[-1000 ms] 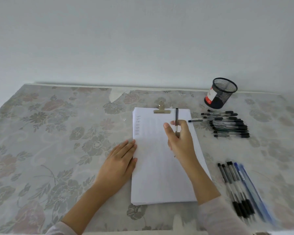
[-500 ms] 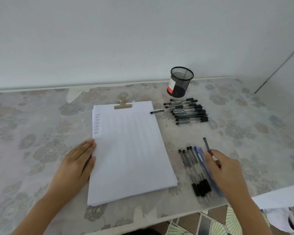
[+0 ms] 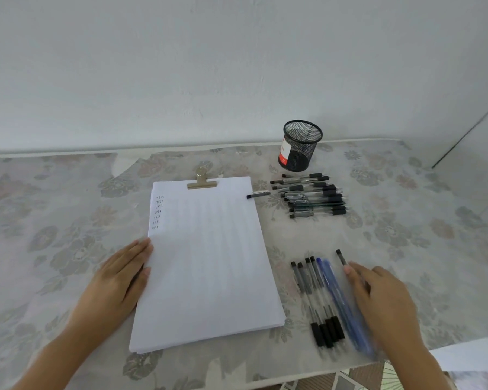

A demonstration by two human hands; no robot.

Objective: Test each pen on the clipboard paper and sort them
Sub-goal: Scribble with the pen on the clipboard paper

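Pen [image 3: 341,257], lifted off the clipboard paper [image 3: 209,263] a second ago, is now pinched in the right hand [image 3: 383,302] just right of the sorted row [image 3: 324,302]; left hand [image 3: 119,280] lies flat, fingers together, on the paper edge.

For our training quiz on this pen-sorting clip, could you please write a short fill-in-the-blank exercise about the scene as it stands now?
1. The left hand lies flat against the ____ edge of the clipboard paper.
2. The mesh pen cup stands upright and holds ____ pens.
3. The handwritten test marks sit in the paper's upper ____ corner.
4. The right hand holds a pen beside the ____ group of pens.

Missing words: left; no; left; nearer
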